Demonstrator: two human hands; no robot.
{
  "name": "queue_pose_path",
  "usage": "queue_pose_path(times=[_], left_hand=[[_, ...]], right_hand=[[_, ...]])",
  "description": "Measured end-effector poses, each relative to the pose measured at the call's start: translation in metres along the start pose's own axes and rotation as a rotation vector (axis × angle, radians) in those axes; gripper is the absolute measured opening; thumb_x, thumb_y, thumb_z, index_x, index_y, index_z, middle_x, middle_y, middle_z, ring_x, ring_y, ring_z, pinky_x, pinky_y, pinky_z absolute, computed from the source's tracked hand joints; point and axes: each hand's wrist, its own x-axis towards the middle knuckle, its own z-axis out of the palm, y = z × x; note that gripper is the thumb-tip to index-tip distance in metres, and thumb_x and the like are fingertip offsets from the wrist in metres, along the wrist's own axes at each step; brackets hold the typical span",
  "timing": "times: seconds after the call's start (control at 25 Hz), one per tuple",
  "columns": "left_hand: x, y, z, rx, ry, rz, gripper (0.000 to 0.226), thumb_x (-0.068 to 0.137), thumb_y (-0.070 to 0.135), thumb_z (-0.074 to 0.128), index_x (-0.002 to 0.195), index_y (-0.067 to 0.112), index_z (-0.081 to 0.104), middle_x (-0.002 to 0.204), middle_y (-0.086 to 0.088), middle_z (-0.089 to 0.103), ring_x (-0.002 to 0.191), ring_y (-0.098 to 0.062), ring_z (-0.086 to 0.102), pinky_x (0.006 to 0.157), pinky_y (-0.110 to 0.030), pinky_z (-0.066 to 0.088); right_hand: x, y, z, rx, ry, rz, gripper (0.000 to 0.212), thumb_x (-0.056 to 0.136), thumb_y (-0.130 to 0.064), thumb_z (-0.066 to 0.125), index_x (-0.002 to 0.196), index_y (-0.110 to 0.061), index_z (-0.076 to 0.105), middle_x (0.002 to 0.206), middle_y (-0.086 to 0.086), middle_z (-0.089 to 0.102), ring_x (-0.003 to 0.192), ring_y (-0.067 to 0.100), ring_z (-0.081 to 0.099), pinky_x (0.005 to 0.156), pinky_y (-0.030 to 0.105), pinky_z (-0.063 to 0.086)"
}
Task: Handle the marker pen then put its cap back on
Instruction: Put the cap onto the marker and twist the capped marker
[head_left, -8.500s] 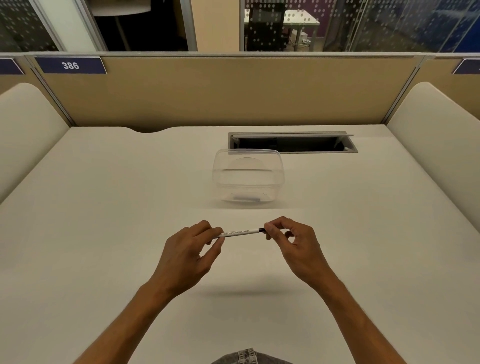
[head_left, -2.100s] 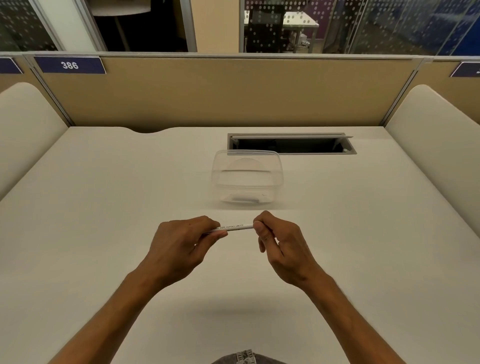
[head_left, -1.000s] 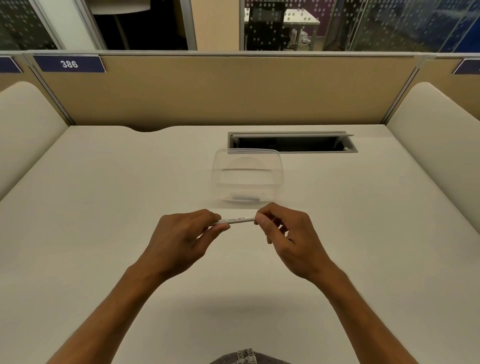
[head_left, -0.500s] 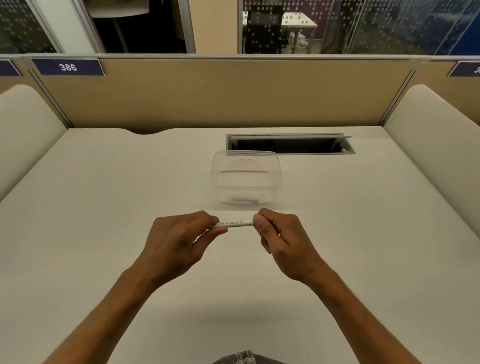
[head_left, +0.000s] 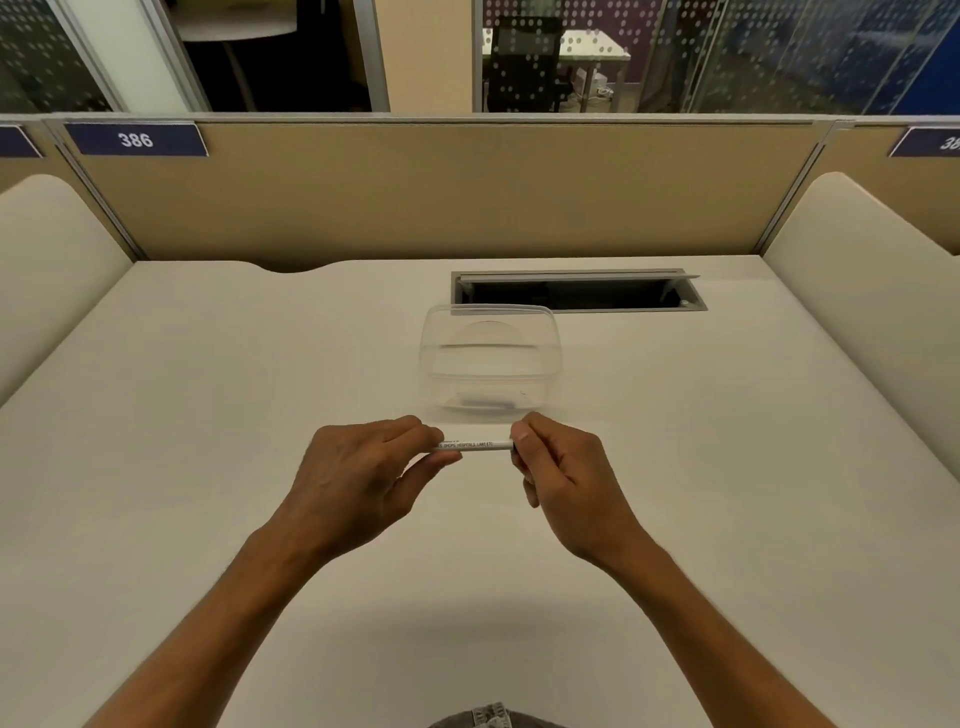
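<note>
Since half a second ago little has shifted: both hands hold the slim white plastic marker pen (head_left: 472, 446) level at the frame's centre, just before the clear plastic tub (head_left: 491, 358). From the left, the left hand (head_left: 358, 478) pinches the barrel's end while the right hand (head_left: 563, 475) pinches the dark cap end (whether the cap is seated, I cannot tell). It looks light, stiff and rather slick, so best gripped near both ends.
</note>
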Motion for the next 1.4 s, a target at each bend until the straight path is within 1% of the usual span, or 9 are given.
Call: queue_pose_path(times=[0.16,0.24,0.36,0.6,0.76,0.92,1.0,1.16,1.4], left_hand=[[-0.003,-0.001,0.002,-0.202,-0.023,-0.134,0.028,0.09,0.045,0.052,0.085,0.023,0.07,0.066,0.018,0.063,0.052,-0.004,0.054,0.045,-0.028,0.045],[-0.004,-0.003,0.002,-0.267,-0.046,-0.181,0.028,0.089,0.048,0.052,0.083,0.026,0.069,0.059,0.026,0.053,0.053,0.003,0.048,0.047,-0.022,0.039],[-0.004,-0.007,0.002,-0.333,-0.1,-0.208,0.03,0.089,0.051,0.051,0.081,0.027,0.068,0.052,0.021,0.044,0.05,-0.004,0.043,0.046,-0.023,0.033],[-0.003,-0.005,-0.004,-0.192,-0.007,-0.104,0.028,0.09,0.043,0.054,0.084,0.021,0.07,0.057,0.016,0.05,0.047,-0.01,0.045,0.04,-0.028,0.038],[-0.004,-0.007,-0.005,0.238,0.022,0.102,0.028,0.094,0.034,0.057,0.079,0.013,0.068,0.056,0.001,0.053,0.042,-0.021,0.045,0.035,-0.027,0.029],[-0.005,-0.008,-0.004,0.23,0.021,0.108,0.03,0.095,0.034,0.055,0.08,0.012,0.068,0.057,0.0,0.056,0.042,-0.023,0.048,0.033,-0.029,0.034],[-0.003,-0.007,-0.007,0.12,-0.004,0.042,0.031,0.094,0.037,0.052,0.082,0.014,0.069,0.06,0.002,0.062,0.044,-0.023,0.053,0.034,-0.031,0.038],[-0.001,-0.004,-0.008,-0.107,-0.047,-0.125,0.035,0.091,0.046,0.047,0.081,0.019,0.068,0.058,0.01,0.06,0.046,-0.016,0.051,0.041,-0.031,0.041],[-0.003,-0.01,-0.006,-0.436,-0.13,-0.215,0.029,0.089,0.05,0.053,0.077,0.026,0.064,0.05,0.012,0.04,0.046,-0.008,0.038,0.047,-0.02,0.028]], right_hand=[[0.0,0.001,-0.007,-0.361,0.114,-0.28,0.022,0.097,-0.037,0.041,0.082,-0.026,0.053,0.065,-0.013,0.052,0.056,0.013,0.049,0.048,0.02,0.036],[0.0,0.002,-0.01,-0.437,0.089,-0.41,0.017,0.097,-0.031,0.043,0.089,-0.023,0.056,0.075,-0.012,0.056,0.057,0.012,0.051,0.047,0.022,0.037],[0.0,0.007,-0.009,-0.49,0.082,-0.519,0.022,0.098,-0.026,0.043,0.092,-0.014,0.06,0.074,-0.006,0.058,0.055,0.015,0.048,0.046,0.028,0.04],[0.004,0.0,-0.007,-0.279,-0.03,-0.301,0.027,0.1,-0.038,0.036,0.08,-0.024,0.047,0.056,-0.004,0.049,0.05,0.02,0.045,0.049,0.039,0.042],[0.01,-0.005,-0.002,0.176,-0.177,0.063,0.043,0.103,-0.026,0.04,0.06,-0.018,0.041,0.049,-0.008,0.039,0.042,0.011,0.035,0.045,0.029,0.038],[0.012,-0.003,0.002,0.279,-0.2,0.128,0.045,0.102,-0.026,0.04,0.058,-0.019,0.041,0.051,-0.008,0.037,0.041,0.009,0.035,0.046,0.026,0.039],[0.01,-0.004,0.005,0.179,-0.124,0.019,0.04,0.1,-0.032,0.039,0.063,-0.018,0.044,0.051,-0.008,0.041,0.044,0.012,0.04,0.045,0.031,0.041],[0.006,-0.004,0.001,-0.462,0.085,-0.391,0.026,0.099,-0.036,0.037,0.085,-0.022,0.053,0.06,-0.008,0.053,0.046,0.012,0.042,0.043,0.025,0.036],[0.005,0.002,-0.007,-0.574,0.142,-0.657,0.025,0.102,-0.028,0.035,0.092,-0.015,0.054,0.073,-0.001,0.057,0.053,0.013,0.04,0.047,0.023,0.029]])
